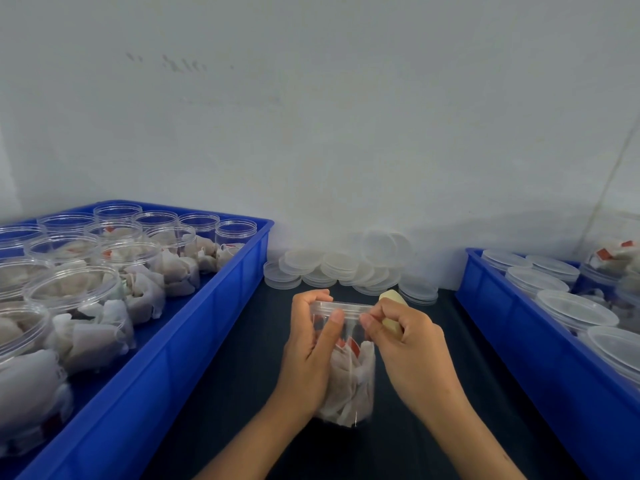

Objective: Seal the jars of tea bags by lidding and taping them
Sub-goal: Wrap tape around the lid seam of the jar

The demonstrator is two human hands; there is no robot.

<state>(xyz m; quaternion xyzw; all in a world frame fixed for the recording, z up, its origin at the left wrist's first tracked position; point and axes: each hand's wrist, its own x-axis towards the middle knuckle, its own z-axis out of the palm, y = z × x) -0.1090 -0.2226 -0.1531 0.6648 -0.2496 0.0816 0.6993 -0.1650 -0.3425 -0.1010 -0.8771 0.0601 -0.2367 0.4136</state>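
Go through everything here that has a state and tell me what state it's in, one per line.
Held jar: lidded, full of tea bags.
Left hand: grips the jar.
Right hand: holds tape roll.
Left bin jars: open, filled.
Right bin jars: lidded.
Loose lids: stacked, unused.

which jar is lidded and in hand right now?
The jar on the dark mat between the two blue trays: lid on, left hand gripping its side, right hand at the lid edge. Jars in the left tray stand open.

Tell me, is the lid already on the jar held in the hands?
On. A clear lid caps the jar of tea bags, gripped by the left hand.
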